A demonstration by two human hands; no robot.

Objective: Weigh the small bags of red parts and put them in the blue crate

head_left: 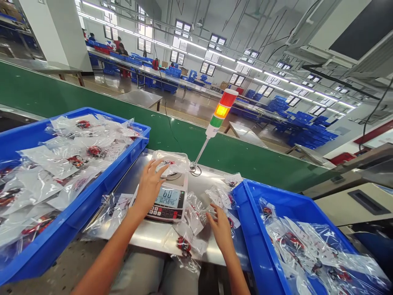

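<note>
Bare forearms (107,256) come in from the bottom edge, over the person's knees (181,276), and the 2 hands are well apart from each other. The left hand (150,186) bends over the top of a white scale (166,213), its fingers parted at the left side of a clear plastic bag (176,166) with something red inside; whether the fingertips grip that bag, I cannot tell. On the scale's screen (168,197) the upper row reads 60 (the row below has smaller digits). The right hand (221,227), thumb and fingers spread and slightly curled, is just beside a loose pile (195,215) of similar bags between the scale and the right blue tray (253,233); contact with the plastic is unclear. 1 more bag (184,246), holding red and black bits, lies at the near edge of the metal bench (147,237), its plastic partly hanging over. To the left, a blue tray (107,186) is heaped with such bags, and the right tray holds more. Behind the scale stands a signal lamp (222,110), its yellow band lit between red and green, before a long green panel (184,133).
</note>
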